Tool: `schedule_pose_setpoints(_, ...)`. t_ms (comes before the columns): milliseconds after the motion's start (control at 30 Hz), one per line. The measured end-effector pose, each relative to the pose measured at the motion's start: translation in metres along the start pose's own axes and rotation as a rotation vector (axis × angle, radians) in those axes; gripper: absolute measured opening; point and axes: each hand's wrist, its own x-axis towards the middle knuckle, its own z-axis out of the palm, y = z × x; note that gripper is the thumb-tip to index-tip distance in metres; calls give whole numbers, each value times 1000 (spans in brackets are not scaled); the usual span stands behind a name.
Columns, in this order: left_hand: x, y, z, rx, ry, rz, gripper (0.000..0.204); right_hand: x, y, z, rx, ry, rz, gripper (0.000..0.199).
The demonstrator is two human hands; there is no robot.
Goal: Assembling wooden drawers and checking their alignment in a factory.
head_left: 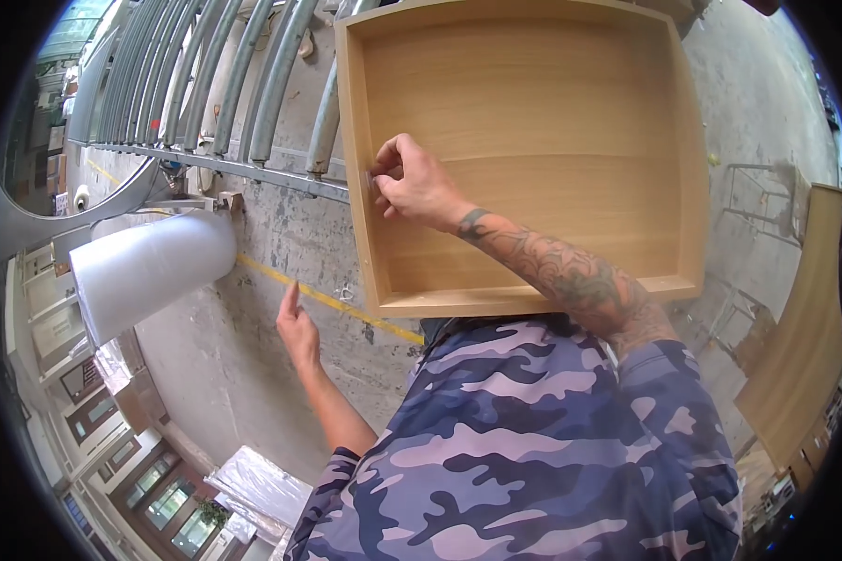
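A shallow wooden box (533, 103), like a drawer with raised sides, lies open side up in front of my body. My right hand (416, 187) reaches across it to the inner face of its left wall. Thumb and fingers are pinched together there, at a tiny pale spot too small to name. To the left of the box my left hand (298, 327) hangs in the air over the floor, touching nothing. Its index finger is stretched out, and no object shows in it.
A conveyor of metal rollers (253, 84) runs off beyond the box to the left. A large roll of whitish wrap (154, 271) stands at left. Plastic-wrapped packages (262, 486) lie lower left, and a long wooden panel (795, 327) stands at right.
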Motion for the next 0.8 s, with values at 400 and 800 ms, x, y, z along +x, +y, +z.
schedule_pose_setpoints(400,38,194,110,-893,-330,131,22,19,57,25,-69,342,-168,34)
schedule_pose_setpoints(800,45,212,120,-605,-288,373,47,11,33,28,-124,363,-133,33)
